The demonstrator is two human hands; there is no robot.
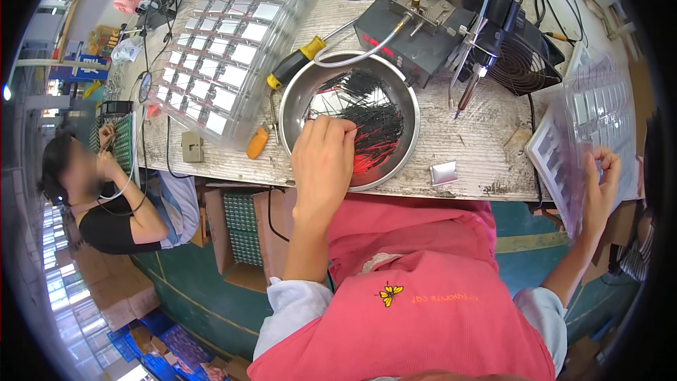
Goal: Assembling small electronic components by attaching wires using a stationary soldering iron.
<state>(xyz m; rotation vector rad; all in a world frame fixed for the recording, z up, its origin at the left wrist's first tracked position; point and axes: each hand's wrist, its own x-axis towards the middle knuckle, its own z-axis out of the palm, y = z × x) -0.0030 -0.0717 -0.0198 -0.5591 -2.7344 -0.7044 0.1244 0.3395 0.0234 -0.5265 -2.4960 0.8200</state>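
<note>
A round metal bowl (411,142) stands before me, holding a heap of thin black and red wires (377,130). My left hand (324,152) reaches over its near-left rim, fingers pinched together at the wires; what lies between the fingertips is hidden. At the far right, my right hand (601,173) is at a clear plastic tray (599,102) with pockets, thumb and fingers curled close together. Whether it grips the tray or a small piece in it, I cannot make out. A small silver rectangular piece (444,173) lies on the table right of the bowl.
A stack of clear trays (229,49) with silver pieces sits at left. Behind the bowl are a dark grey machine (402,35) and a pointed soldering tool (471,88). A yellow-black screwdriver (296,62) touches the bowl's left side. A person (116,194) works at far left.
</note>
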